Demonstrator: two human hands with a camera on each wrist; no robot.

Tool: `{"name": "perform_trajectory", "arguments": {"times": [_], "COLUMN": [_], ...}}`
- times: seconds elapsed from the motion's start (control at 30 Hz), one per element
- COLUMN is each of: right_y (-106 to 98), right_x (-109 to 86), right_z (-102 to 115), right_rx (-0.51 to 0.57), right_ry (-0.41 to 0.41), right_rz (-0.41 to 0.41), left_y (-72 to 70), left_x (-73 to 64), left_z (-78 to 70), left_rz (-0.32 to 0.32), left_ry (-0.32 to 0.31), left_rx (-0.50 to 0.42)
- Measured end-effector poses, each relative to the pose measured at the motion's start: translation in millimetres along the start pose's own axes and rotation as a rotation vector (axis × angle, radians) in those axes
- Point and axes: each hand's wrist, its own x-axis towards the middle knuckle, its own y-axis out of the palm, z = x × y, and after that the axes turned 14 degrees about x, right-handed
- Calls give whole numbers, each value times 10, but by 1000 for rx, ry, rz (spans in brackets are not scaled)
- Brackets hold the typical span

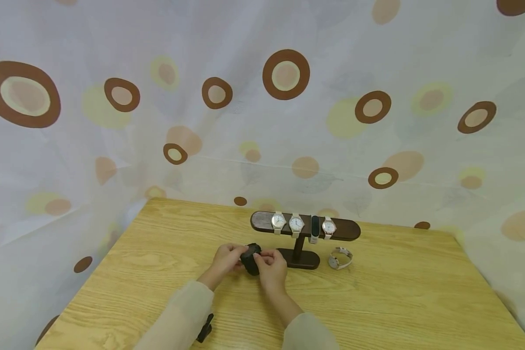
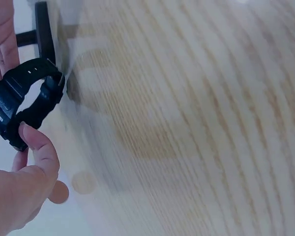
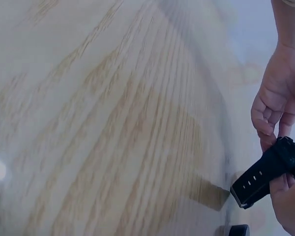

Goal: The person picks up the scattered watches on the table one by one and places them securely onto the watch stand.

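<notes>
Both hands hold a black wristwatch (image 1: 251, 260) above the wooden table, left of a dark brown watch stand (image 1: 347, 230). My left hand (image 1: 226, 258) pinches it on one side, thumb on top; my right hand (image 1: 273, 271) pinches the other side. In the left wrist view the watch (image 2: 10, 91) shows its strap bent into a loop, the left hand (image 2: 27, 189) gripping its lower end. Strap holes show on the watch (image 3: 258, 179) in the right wrist view, between the left hand (image 3: 280, 98) and the right hand (image 3: 291, 204).
On the stand's bar sit several pieces: pale-strapped watches (image 1: 296, 223) and a dark-faced fitness band (image 1: 315, 227). A light-strapped watch (image 1: 340, 258) lies on the table (image 1: 402, 282) right of the stand's base. By the left sleeve is a partly hidden black object (image 1: 205, 329). Patterned cloth (image 1: 245, 131) hangs behind.
</notes>
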Motion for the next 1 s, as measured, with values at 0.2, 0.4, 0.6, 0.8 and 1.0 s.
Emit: {"name": "perform_trajectory", "arguments": {"times": [0.2, 0.4, 0.6, 0.8, 1.0], "right_y": [-168, -371, -546, -730, -905], "right_x": [9, 30, 34, 7, -46], "right_z": [73, 113, 154, 197, 233], "right_rx": [65, 74, 64, -67, -333], "right_ry": [105, 155, 106, 27, -137], "right_rz": [83, 187, 271, 356, 438], "left_y": [36, 59, 56, 91, 168], "left_x": [-34, -106, -170, -279, -417], "left_z": [12, -10, -36, -43, -52], "left_rz": [2, 39, 133, 222, 262], "left_ry": [39, 106, 188, 302, 364], "left_rx": [-23, -87, -119, -93, -105]}}
